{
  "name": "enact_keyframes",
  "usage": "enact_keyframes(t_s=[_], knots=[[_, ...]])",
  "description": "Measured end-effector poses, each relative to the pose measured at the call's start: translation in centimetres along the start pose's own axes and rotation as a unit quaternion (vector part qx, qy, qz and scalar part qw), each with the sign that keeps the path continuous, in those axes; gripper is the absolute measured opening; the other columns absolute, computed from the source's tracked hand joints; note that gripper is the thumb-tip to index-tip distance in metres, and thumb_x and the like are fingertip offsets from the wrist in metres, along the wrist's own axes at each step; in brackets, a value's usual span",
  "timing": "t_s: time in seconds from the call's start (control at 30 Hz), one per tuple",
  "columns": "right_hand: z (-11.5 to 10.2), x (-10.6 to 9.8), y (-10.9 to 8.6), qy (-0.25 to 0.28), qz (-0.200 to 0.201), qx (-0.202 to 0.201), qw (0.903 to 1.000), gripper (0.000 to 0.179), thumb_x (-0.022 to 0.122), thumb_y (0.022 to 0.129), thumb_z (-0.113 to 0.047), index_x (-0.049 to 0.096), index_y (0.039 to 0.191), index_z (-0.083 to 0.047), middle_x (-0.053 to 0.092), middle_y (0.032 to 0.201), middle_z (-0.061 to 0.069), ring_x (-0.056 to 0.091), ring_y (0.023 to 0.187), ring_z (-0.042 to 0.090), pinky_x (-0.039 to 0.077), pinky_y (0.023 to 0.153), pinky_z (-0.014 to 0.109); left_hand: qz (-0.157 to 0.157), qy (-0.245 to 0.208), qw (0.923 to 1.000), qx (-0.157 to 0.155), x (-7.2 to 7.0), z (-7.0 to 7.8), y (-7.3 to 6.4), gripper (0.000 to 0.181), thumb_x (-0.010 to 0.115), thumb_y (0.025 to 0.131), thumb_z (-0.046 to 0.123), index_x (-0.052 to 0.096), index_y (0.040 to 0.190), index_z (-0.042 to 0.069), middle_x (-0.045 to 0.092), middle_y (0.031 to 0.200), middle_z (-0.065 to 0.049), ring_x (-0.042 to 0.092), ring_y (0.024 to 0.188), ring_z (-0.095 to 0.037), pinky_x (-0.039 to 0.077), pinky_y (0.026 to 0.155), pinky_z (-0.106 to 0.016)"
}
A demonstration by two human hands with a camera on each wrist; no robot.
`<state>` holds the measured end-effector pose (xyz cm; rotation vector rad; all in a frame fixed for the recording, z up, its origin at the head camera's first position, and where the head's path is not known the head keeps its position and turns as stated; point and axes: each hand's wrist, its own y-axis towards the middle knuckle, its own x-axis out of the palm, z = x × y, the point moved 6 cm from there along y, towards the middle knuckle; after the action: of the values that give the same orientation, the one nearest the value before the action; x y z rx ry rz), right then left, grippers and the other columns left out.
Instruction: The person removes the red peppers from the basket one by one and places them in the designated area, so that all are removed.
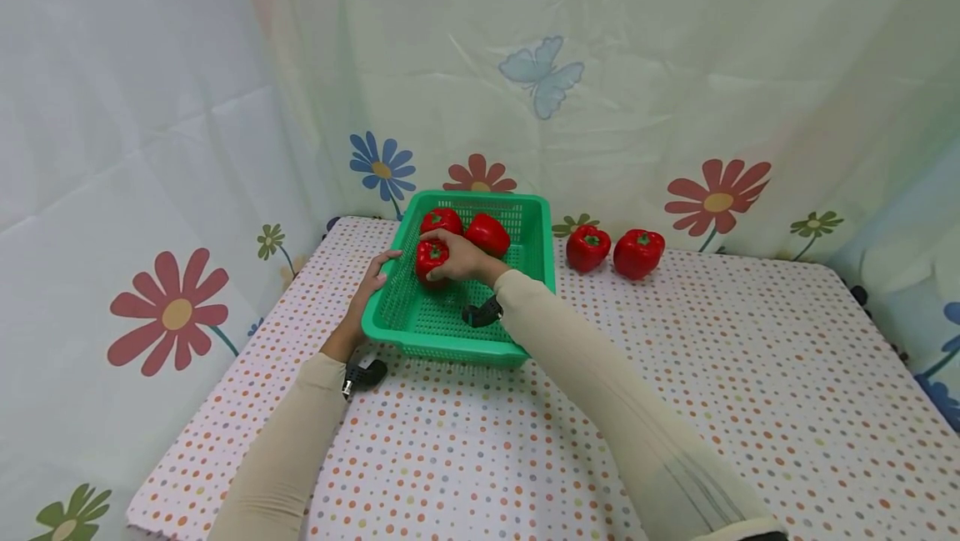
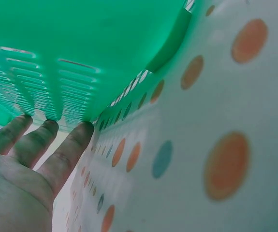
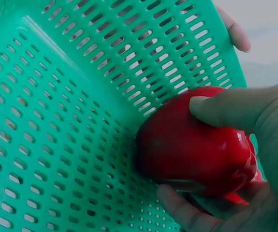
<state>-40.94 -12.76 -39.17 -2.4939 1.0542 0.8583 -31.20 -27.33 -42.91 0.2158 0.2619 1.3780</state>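
A green plastic basket (image 1: 450, 347) with slotted walls stands on the table. Inside its left part my right hand (image 1: 467, 260) grips a red bell pepper (image 1: 431, 258), thumb on one side and fingers on the other in the right wrist view (image 3: 192, 145). Two more red peppers lie at the basket's back, one on the left (image 1: 441, 221) and one tipped over nearer the middle (image 1: 489, 235). Along the basket's left outer wall rests my left hand (image 1: 367, 284); in the left wrist view its straight fingers (image 2: 71, 147) touch the slotted side.
Right of the basket, two red bell peppers (image 1: 588, 248) (image 1: 638, 254) sit side by side near the back edge. The table wears a dotted cloth (image 1: 750, 358). Flower-printed curtains (image 1: 615, 107) hang behind and at both sides.
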Motion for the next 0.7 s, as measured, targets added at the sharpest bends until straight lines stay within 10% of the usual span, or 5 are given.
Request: enact_keyframes(t_s=[0.7], knots=[[-1.1, -2.3, -1.2, 0.023, 0.041, -0.02, 0.9987, 0.072, 0.082, 0.079, -0.027, 0.046, 0.14, -0.017, 0.053, 0.135, 0.008, 0.048, 0.125, 0.028, 0.055, 0.088, 0.042, 0.002, -0.011, 0.9998, -0.018, 0.1, 0.5, 0.0, 0.054, 0.023, 0.101, 0.023, 0.017, 0.152, 0.006, 0.013, 0.16, -0.02, 0.026, 0.141, -0.046, 0.036, 0.105, -0.049]])
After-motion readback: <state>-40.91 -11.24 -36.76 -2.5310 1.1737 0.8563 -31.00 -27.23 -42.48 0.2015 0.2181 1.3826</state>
